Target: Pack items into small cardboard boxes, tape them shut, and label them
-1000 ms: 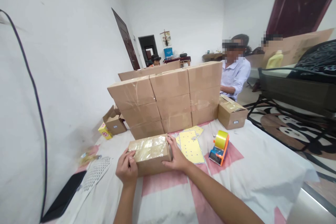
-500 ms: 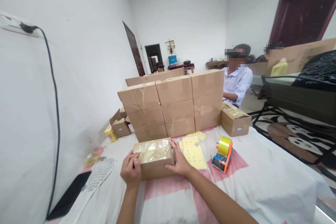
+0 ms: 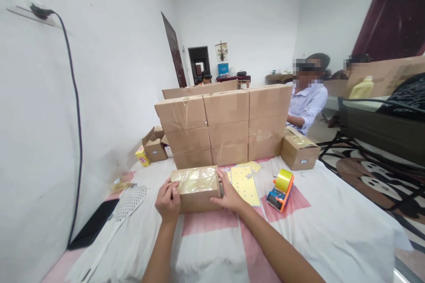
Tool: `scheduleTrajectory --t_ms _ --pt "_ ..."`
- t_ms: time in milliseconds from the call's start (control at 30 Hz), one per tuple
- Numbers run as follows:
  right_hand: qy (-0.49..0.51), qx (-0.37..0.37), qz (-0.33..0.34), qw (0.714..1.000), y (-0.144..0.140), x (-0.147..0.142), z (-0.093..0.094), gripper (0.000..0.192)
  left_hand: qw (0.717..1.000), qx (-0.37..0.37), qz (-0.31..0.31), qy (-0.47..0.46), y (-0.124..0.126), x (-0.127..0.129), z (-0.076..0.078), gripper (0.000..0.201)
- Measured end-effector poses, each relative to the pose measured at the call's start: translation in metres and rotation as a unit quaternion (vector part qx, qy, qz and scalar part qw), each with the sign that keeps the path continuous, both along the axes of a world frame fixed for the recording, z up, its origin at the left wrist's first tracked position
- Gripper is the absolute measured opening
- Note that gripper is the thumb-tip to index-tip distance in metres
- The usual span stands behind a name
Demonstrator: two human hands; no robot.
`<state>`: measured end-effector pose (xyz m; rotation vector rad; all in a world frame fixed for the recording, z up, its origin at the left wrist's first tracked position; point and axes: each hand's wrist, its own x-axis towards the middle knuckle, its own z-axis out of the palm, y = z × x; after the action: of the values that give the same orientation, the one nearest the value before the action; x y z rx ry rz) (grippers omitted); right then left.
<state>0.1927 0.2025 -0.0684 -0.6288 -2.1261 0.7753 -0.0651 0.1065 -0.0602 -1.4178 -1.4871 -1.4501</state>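
In the head view, a small cardboard box (image 3: 197, 189) with glossy clear tape across its top sits just below the middle of the frame on a white-and-pink cloth covering the bench (image 3: 332, 230). The left hand (image 3: 168, 201) clasps the box's left end, fingers curled against the side and thumb at the top edge; the right hand (image 3: 228, 193) cups the right end, fingers spread along that side, so the box is held between both palms. Above it, in the centre of the frame, a wall of sealed cartons (image 3: 226, 126) stands three high, with one more carton (image 3: 299, 153) at its right foot. Just right of the held box lie yellow dotted sheets (image 3: 245, 182), and further right an orange-and-blue tape dispenser (image 3: 280, 189) with a yellow roll. At lower left lie a white perforated swatter (image 3: 128, 201) and a dark flat slab (image 3: 93, 230); an open small box (image 3: 154, 146) sits by the wall. A person in a pale shirt (image 3: 307, 104) sits at right behind the cartons. The step in hand looks like steadying or squaring a freshly taped box; a next move would likely call for a firm two-handed lift, keeping it level.
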Motion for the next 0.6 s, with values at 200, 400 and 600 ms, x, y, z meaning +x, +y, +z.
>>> scheduleTrajectory --t_ms 200,400,600 --pt "-0.154 0.020 -0.143 0.978 -0.021 0.047 0.061 0.067 1.000 -0.005 0.007 0.010 -0.002 -0.002 -0.001 0.027" --pt "0.016 -0.038 -0.439 0.898 -0.017 0.169 0.099 0.045 1.000 -0.005 0.002 0.007 -0.003 -0.001 -0.001 0.028" --pt "-0.153 -0.234 -0.470 0.837 0.004 0.255 0.072 0.054 1.000 0.002 0.011 0.008 0.000 -0.003 -0.002 0.028"
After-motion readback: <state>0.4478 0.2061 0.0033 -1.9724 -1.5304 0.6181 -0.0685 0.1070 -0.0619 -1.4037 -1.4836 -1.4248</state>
